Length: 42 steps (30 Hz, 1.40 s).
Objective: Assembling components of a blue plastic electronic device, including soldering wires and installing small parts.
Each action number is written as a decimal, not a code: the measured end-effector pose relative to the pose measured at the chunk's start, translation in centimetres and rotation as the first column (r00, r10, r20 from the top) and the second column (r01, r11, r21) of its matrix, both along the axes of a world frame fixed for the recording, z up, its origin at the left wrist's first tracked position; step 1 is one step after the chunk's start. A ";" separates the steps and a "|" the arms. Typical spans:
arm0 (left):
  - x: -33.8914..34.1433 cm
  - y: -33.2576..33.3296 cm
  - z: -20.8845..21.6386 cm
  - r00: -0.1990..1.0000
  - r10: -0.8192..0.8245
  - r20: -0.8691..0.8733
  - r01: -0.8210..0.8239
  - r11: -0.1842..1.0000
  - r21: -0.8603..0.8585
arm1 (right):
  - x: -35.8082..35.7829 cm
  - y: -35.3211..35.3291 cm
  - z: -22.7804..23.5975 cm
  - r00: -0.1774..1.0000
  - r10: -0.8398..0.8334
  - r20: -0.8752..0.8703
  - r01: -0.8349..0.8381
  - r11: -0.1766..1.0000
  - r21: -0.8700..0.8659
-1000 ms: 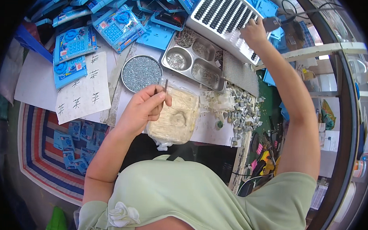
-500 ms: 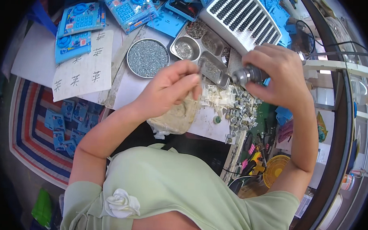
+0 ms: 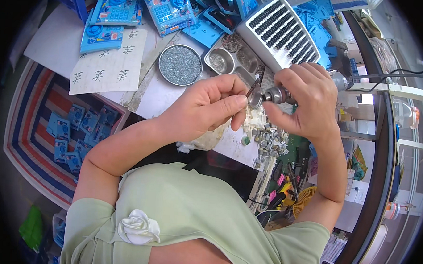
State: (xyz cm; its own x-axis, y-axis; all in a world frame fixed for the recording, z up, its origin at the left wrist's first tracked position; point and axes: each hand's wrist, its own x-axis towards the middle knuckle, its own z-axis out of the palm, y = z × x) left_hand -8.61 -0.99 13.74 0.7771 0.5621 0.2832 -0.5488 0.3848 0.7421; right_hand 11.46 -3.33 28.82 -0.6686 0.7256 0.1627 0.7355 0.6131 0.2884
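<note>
My left hand (image 3: 217, 106) pinches a small grey metal part (image 3: 256, 99) between thumb and fingertips, against the tip of an electric screwdriver (image 3: 275, 95). A thin dark piece also shows at these fingertips; its kind is too small to tell. Wrapped round the screwdriver's body, my right hand (image 3: 312, 101) holds it level, tip toward the left. Below both hands lie white plastic pieces (image 3: 254, 119) and a heap of small grey metal parts (image 3: 273, 143). A round metal dish (image 3: 160, 73) full of tiny silvery pieces stands left of a compartmented metal tray (image 3: 209, 61).
Blue toy-like panels with buttons (image 3: 116, 10) lie stacked at the far left, beside a sheet with handwriting (image 3: 108, 64). A white case with rows of black pieces (image 3: 282, 33) stands behind the tray. Lower left, a striped bin (image 3: 37, 119) holds several blue packs.
My left hand has moved right, up to the screwdriver tip, and the metal part now meets it. The right hand keeps its grip on the screwdriver. The whole view has shifted slightly.
</note>
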 end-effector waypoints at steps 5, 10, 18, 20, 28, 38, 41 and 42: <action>-0.8 -0.2 0.1 0.999 -0.037 -0.011 0.037 0.999 -0.016 | 0.0 0.1 -0.3 0.998 -0.005 -0.062 0.007 1.000 0.028; -0.4 -0.7 0.5 0.997 -0.072 0.031 0.072 0.997 -0.007 | -0.4 -0.2 0.4 0.997 -0.019 -0.074 0.019 1.000 -0.009; 0.9 -1.4 -0.1 0.989 -0.086 0.124 0.081 0.996 0.044 | -0.3 -0.6 0.7 0.998 -0.018 -0.057 0.015 0.999 -0.046; 1.3 -1.4 -0.1 0.990 -0.077 0.122 0.072 0.996 0.042 | -0.3 -0.6 0.7 0.998 -0.012 -0.055 0.010 0.999 -0.050; 0.5 -0.8 0.7 0.990 -0.139 0.010 0.139 0.990 0.003 | -0.5 -0.5 0.5 0.999 -0.027 -0.026 0.025 0.997 -0.075; -0.2 -0.1 1.0 0.958 -0.276 -0.075 0.261 0.951 -0.168 | -0.7 -0.8 0.6 0.993 -0.064 0.104 0.075 0.992 -0.100; -0.3 0.1 0.9 0.943 -0.325 -0.068 0.302 0.924 -0.233 | -0.5 -0.8 0.2 0.991 -0.045 0.123 0.055 0.996 -0.073; -0.3 0.1 0.9 0.941 -0.332 -0.068 0.307 0.920 -0.245 | -0.6 -0.8 0.1 0.991 -0.047 0.124 0.056 0.996 -0.072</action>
State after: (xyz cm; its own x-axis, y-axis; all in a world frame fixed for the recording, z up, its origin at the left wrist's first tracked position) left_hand -8.91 -0.85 14.65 0.9444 0.3183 0.0831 -0.2913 0.6919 0.6607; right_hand 10.87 -4.16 28.96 -0.6412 0.7669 0.0259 0.7291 0.5984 0.3322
